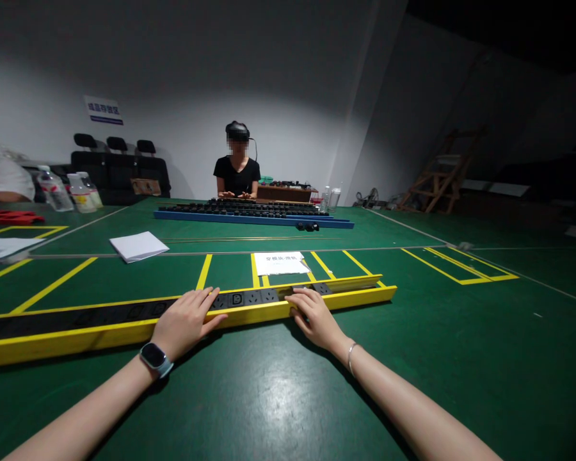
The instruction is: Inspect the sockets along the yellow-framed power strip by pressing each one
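Note:
A long yellow rail (pixel 365 296) lies across the green table in front of me, filled along its channel with several black socket modules (pixel 249 298). My left hand (pixel 185 321), with a smartwatch on the wrist, rests flat on the rail with its fingers stretched over the modules. My right hand (pixel 314 315), a bracelet on its wrist, lies on the rail a little to the right, fingers curled down onto its near edge and channel. Neither hand holds anything.
A printed paper label (pixel 279 262) lies behind the rail and a white booklet (pixel 138 246) at the left. Across the table a person in black works at a blue rail (pixel 249 219) of black modules. Water bottles (pixel 70 191) stand far left. Yellow lines mark the table.

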The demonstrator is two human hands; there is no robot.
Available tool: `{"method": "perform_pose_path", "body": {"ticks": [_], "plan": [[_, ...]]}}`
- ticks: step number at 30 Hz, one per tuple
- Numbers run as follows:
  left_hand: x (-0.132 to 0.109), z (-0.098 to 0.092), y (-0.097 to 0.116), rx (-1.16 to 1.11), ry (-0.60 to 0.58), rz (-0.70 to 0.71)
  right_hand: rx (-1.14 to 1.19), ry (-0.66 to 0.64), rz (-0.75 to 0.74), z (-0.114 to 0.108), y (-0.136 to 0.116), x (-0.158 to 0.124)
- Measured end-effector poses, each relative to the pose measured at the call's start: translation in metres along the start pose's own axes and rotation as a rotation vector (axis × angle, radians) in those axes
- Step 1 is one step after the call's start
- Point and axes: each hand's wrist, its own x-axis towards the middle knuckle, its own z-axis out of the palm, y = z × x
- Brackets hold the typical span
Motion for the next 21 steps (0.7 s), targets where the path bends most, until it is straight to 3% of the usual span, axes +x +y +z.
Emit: {"method": "perform_pose_path", "body": {"ticks": [21], "plan": [[0.0001,-0.0004,0.0007,-0.009,0.005,-0.007,-0.007,0.012,0.003,0.0021,0.0007,-0.0005]]}}
